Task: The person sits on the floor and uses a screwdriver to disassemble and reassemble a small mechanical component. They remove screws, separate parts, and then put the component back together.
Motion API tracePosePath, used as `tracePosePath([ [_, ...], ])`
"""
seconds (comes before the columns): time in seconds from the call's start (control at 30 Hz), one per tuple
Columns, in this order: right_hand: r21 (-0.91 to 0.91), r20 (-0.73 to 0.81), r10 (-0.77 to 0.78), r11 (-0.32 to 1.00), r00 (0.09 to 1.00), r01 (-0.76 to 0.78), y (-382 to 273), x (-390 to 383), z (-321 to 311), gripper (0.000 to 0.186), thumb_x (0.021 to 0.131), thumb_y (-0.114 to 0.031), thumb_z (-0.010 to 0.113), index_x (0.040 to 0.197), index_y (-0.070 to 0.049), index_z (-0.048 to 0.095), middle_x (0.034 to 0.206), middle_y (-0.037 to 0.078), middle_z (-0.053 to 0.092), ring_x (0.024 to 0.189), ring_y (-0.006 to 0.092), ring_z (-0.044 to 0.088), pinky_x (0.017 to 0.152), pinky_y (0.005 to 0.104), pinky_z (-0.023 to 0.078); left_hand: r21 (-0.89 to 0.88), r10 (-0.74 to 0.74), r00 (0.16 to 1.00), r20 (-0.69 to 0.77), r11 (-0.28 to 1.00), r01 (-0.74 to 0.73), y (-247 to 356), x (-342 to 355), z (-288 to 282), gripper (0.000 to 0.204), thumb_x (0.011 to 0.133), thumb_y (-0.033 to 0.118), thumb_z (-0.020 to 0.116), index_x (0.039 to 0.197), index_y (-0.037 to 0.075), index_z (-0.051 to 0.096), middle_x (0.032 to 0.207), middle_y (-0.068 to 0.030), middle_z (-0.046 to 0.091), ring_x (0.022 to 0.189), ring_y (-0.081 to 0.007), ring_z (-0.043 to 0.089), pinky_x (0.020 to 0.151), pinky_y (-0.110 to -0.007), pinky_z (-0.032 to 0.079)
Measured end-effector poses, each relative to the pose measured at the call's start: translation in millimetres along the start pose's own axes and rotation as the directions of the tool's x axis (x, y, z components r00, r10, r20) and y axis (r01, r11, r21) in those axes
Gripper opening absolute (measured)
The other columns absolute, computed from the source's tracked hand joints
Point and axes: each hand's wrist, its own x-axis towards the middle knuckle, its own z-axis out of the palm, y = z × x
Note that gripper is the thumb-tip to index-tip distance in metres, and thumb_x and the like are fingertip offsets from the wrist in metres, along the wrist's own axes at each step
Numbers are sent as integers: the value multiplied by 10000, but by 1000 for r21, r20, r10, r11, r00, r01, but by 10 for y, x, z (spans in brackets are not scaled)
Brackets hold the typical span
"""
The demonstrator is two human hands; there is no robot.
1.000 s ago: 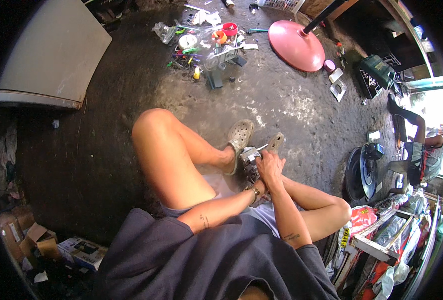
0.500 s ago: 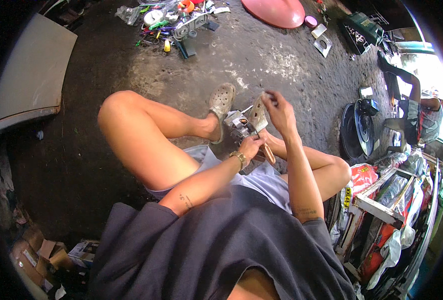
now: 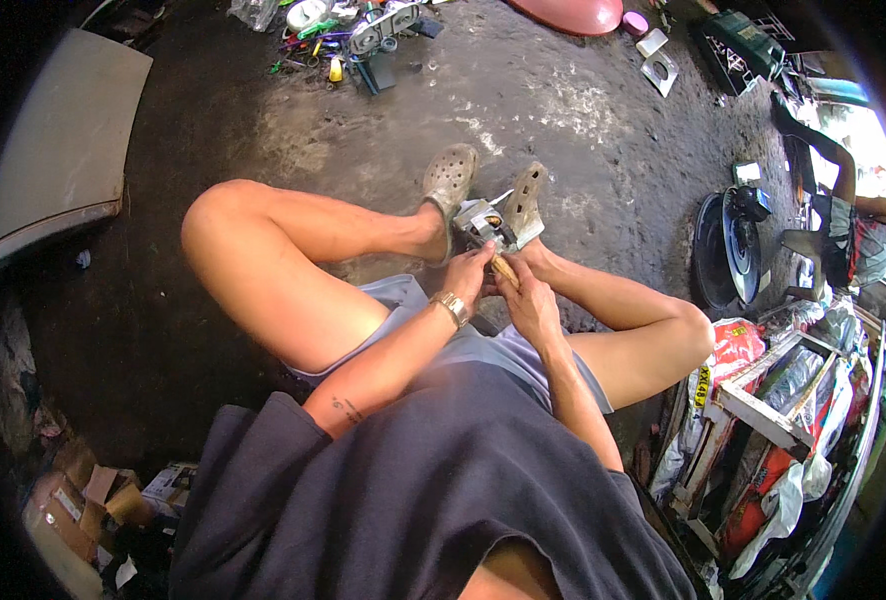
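Observation:
A small silver metal assembly with dark parts (image 3: 483,220) sits between my two clogs, the left (image 3: 446,185) and the right (image 3: 525,200). Just below the assembly is a short wooden handle (image 3: 504,270), possibly of a tool; its far end is hard to make out. My left hand (image 3: 468,276), with a watch at the wrist, is closed at the handle's top, its thumb against it by the assembly. My right hand (image 3: 529,298) is closed round the handle from the right. The fingertips of both hands are partly hidden.
Mixed small parts (image 3: 363,45) lie beyond my feet, near a red disc (image 3: 563,12). A grey panel (image 3: 58,150) stands at left, cardboard (image 3: 73,500) lower left. At right are black round parts (image 3: 723,250), another person (image 3: 853,240), and bags piled round a white frame (image 3: 763,410).
My right hand, raised with fingers loosely curled half a second ago, has come down onto the wooden handle beside my left hand. The whole view has shifted since a second ago.

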Motion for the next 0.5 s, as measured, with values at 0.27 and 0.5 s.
tracePosePath([
  [0.27, -33, 14, 24, 999, 1000, -24, -26, 27, -42, 439, 1008, -364, 568, 1379, -130, 576, 1037, 298, 707, 1006, 498, 665, 868, 561, 515, -14, -36, 999, 17, 999, 36, -41, 44, -42, 346, 1002, 398, 647, 1060, 58, 670, 950, -64, 698, 798, -208, 696, 705, -371, 603],
  [0.5, 40, -1, -4, 999, 1000, 4, 40, 51, 3, 427, 1009, -335, 580, 1363, -96, 577, 1054, 301, 706, 1020, 481, 671, 856, 540, 526, -22, -56, 998, -6, 998, 56, -4, 9, -24, 387, 971, 435, 684, 1065, 60, 668, 974, -77, 696, 826, -231, 695, 712, -373, 601],
])
